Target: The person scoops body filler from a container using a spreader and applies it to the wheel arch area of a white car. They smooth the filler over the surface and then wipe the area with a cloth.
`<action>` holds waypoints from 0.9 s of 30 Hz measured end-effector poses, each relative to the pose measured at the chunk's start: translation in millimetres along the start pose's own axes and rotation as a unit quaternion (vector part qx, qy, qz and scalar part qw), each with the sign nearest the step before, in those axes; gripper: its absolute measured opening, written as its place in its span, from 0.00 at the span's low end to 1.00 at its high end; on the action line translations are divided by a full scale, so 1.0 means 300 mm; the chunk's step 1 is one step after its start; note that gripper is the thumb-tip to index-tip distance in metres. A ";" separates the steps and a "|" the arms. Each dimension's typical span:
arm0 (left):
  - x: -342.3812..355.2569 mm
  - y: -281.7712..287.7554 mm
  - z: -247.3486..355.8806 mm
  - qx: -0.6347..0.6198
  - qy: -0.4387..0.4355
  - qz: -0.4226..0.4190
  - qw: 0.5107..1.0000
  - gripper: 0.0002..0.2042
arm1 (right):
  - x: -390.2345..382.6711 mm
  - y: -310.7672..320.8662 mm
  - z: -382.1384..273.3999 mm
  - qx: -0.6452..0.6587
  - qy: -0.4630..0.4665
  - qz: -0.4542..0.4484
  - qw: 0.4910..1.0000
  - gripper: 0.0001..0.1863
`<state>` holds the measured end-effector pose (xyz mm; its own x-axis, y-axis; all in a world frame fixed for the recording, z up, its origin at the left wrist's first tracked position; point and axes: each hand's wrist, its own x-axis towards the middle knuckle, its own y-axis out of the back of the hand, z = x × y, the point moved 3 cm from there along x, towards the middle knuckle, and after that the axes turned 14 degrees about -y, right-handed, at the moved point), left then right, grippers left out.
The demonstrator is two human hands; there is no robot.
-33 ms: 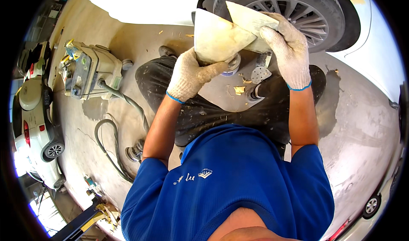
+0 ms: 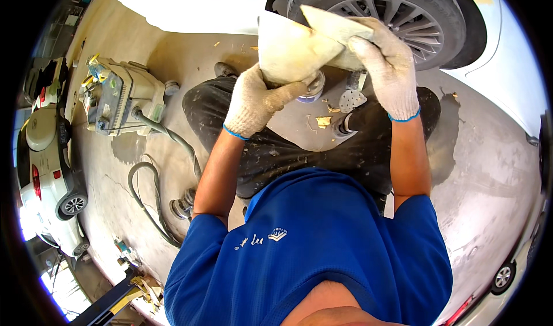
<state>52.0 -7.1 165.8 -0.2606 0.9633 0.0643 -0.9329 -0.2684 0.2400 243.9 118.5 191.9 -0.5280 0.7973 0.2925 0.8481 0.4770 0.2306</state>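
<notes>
My left hand (image 2: 253,104), in a knit glove with blue cuff, grips a cream, wedge-shaped flat spreader (image 2: 291,49) by its lower edge. My right hand (image 2: 386,72), gloved alike, pinches a second pale spreader (image 2: 334,26), which overlaps the first. Below them a small tub (image 2: 311,92) is partly hidden by my left hand and the spreader. A perforated pad (image 2: 352,100) and yellow scraps (image 2: 324,121) lie on the floor between my legs.
A white car body (image 2: 190,3) with a wheel (image 2: 415,38) is in front of me. A dust extractor (image 2: 132,95) with hoses (image 2: 167,133) and a sander (image 2: 180,206) are at left. Parked cars (image 2: 49,170) and a lift arm (image 2: 98,297) line the left edge.
The two spreaders have shifted slightly left, the upper one also a little lower. My hands moved slightly with them and still grip them.
</notes>
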 end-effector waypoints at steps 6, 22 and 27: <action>0.010 0.041 -0.016 -0.096 0.003 0.036 0.995 0.20 | 0.004 0.020 0.021 -0.079 0.014 0.014 0.997 0.13; 0.028 -0.004 0.033 -0.091 -0.051 0.048 0.993 0.16 | -0.018 0.040 0.065 0.180 -0.104 0.118 0.971 0.11; 0.018 -0.011 0.036 -0.080 -0.025 0.025 0.996 0.14 | -0.002 0.011 0.102 0.230 -0.154 0.080 0.958 0.11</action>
<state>56.3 -1.1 175.7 -0.2985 0.9467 0.1211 -0.9478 -0.3090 0.0788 248.4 131.0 164.2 -0.4110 0.9115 -0.0141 0.8845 0.3950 -0.2481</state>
